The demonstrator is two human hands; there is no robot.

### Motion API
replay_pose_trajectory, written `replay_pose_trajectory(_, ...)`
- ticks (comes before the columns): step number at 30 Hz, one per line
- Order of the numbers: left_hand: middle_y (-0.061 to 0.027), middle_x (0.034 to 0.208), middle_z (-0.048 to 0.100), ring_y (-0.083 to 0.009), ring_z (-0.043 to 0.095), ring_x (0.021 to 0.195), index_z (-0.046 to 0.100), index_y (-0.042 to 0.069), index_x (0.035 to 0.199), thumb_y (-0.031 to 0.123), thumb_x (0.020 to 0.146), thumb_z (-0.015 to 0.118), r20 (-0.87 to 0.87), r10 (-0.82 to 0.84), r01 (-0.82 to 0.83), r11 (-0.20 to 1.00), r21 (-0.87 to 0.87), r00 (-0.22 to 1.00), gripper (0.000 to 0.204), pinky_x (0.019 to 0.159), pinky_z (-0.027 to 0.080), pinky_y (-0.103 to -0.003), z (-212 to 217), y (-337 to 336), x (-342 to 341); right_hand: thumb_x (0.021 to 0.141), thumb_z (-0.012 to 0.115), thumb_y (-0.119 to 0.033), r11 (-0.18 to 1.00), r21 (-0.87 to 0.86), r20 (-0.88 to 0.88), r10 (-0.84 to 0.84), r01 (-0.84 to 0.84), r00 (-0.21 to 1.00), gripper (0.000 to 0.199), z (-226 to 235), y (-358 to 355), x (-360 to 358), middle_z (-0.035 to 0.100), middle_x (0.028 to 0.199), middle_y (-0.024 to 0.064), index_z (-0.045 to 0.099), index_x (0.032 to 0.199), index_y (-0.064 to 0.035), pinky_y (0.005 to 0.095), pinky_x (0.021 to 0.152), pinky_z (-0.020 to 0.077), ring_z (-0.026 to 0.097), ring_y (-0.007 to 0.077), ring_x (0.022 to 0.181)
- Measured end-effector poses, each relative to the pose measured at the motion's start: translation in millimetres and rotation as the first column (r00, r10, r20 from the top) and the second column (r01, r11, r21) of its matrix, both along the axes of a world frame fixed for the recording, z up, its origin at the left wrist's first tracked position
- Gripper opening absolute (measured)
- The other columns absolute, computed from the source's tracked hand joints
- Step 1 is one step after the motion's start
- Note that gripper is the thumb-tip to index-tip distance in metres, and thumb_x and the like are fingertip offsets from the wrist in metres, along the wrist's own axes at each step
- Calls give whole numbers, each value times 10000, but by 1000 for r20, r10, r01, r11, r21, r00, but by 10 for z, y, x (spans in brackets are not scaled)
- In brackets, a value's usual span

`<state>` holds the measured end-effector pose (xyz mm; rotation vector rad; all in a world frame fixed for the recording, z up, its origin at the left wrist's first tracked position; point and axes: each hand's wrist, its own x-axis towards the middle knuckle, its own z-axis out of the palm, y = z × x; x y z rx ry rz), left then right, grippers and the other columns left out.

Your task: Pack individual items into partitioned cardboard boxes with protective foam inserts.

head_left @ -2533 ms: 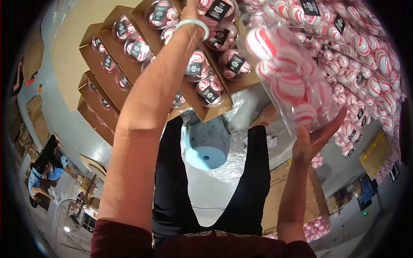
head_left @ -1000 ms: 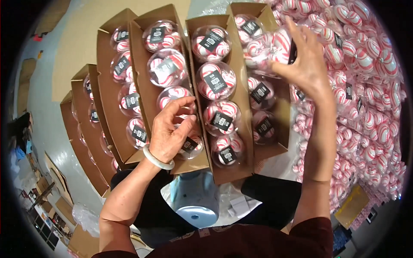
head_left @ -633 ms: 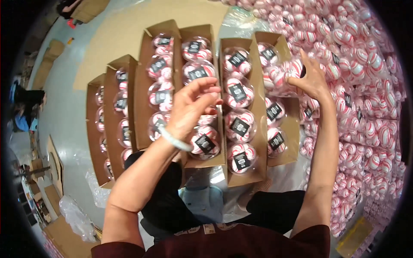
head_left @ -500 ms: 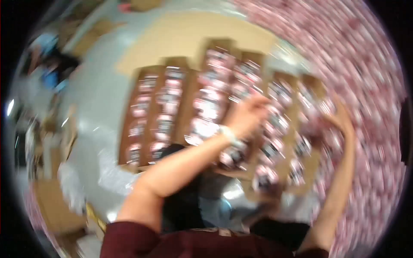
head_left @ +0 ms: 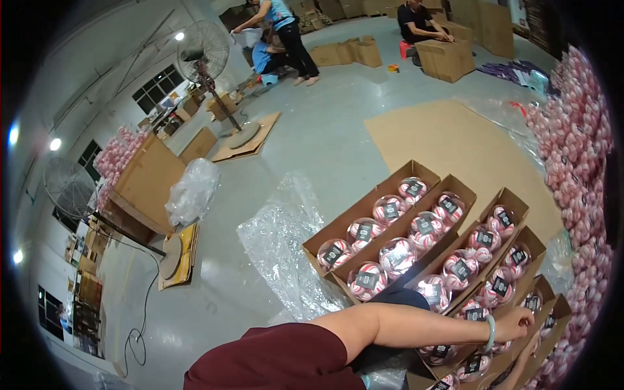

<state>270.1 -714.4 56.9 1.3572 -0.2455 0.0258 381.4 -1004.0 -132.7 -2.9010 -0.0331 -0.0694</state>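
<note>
Long open cardboard boxes (head_left: 374,253) stand side by side, filled with clear plastic balls (head_left: 397,255) that hold red-and-white striped balls and carry dark labels. Over the boxes at the right is my left hand (head_left: 515,323), its fingers curled, beside a labelled ball (head_left: 533,303). What those fingers hold, if anything, does not show. A pale green bangle (head_left: 491,333) circles that wrist. My right hand (head_left: 531,351) is close below it, among the rightmost boxes. Its fingers are mostly hidden.
A tall heap of striped balls (head_left: 580,188) rises along the right. Flat cardboard (head_left: 468,143) and clear plastic sheeting (head_left: 276,227) lie on the floor. Standing fans (head_left: 203,52) are at the left. Other people (head_left: 286,26) work in the background.
The view has swung left and up, so the boxes and my hands now appear lower right. My right hand has come from the heap's edge to beside my left hand.
</note>
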Motion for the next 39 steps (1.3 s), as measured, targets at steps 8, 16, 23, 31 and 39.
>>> replay_pose_trajectory(8, -110, 826, 588, -197, 577, 764, 579, -14, 913, 28, 698, 596, 52, -2, -4, 994, 106, 999, 219, 682, 475, -327, -232, -132, 91, 775, 685, -350, 946, 323, -49, 2, 14, 999, 898, -1064, -464, 277, 314, 1443, 287, 220, 1450, 17, 408, 1107, 255, 309, 381, 1343)
replay_pose_trajectory(16, -151, 817, 604, -292, 587, 767, 595, 3, 886, 56, 700, 596, 117, -87, 53, 962, 267, 989, 193, 706, 468, -384, 8, -133, 319, 783, 685, -307, 797, 598, -42, -74, 85, 996, 898, -1444, -795, 88, 325, 1439, 284, 190, 1460, 14, 390, 1116, 238, 292, 366, 1358)
replay_pose_trajectory(23, -160, 762, 609, -347, 584, 780, 639, 35, 864, 93, 720, 580, 273, 0, -88, 947, 310, 962, 166, 781, 439, -436, -126, -171, 571, 796, 665, -207, 942, 334, -158, 18, 36, 987, 936, -317, 8, -1395, 331, 1423, 292, 55, 1474, 3, 415, 1055, 328, 363, 403, 1299)
replay_pose_trajectory(31, -206, 1024, 628, -378, 605, 980, 630, 114, 1086, 269, 716, 642, 214, -411, 83, 594, 800, 886, 401, 827, 483, -469, -753, 331, -187, 787, 664, -101, 890, 443, -190, 215, -112, 958, 614, 1055, 578, -2260, 581, 978, 55, 440, 1346, 21, 244, 726, 456, 526, 116, 807)
replay_pose_trajectory(39, -102, 993, 633, -299, 605, 961, 624, 154, 993, 263, 597, 745, 131, -510, -120, 55, 991, 850, 428, 782, 481, -457, -644, 1168, -979, 955, 507, -122, 875, 483, 711, -410, 27, 571, 311, 2531, 884, -4037, 528, 1208, 93, 542, 1256, -55, 201, 579, 442, 518, 94, 728)
